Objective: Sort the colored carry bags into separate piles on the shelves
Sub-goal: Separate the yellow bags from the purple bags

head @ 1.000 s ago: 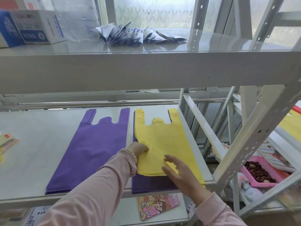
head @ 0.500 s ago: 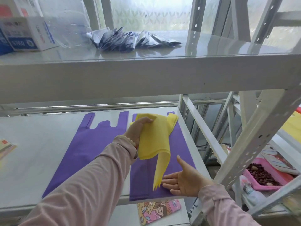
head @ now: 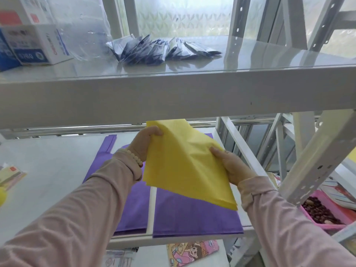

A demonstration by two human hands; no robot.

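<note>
A folded yellow carry bag (head: 183,164) is held in the air above the middle shelf (head: 48,170). My left hand (head: 143,143) grips its upper left edge, and my right hand (head: 230,165) grips its right edge. Under it two purple carry bags lie flat side by side on the shelf: the left purple bag (head: 133,205) is partly hidden by my left arm, the right purple bag (head: 192,216) reaches the shelf's front edge.
The top shelf (head: 173,93) carries a white and blue box (head: 32,45) and several dark foil packets (head: 159,49). Small packets (head: 9,174) lie at the middle shelf's left. A slanted white post (head: 317,160) stands right, a pink tray of beans (head: 323,211) behind it. A cartoon pouch (head: 192,251) lies below.
The yellow bag has been lifted off the right purple bag and folded over. My right hand rose from the shelf and took hold of its right edge.
</note>
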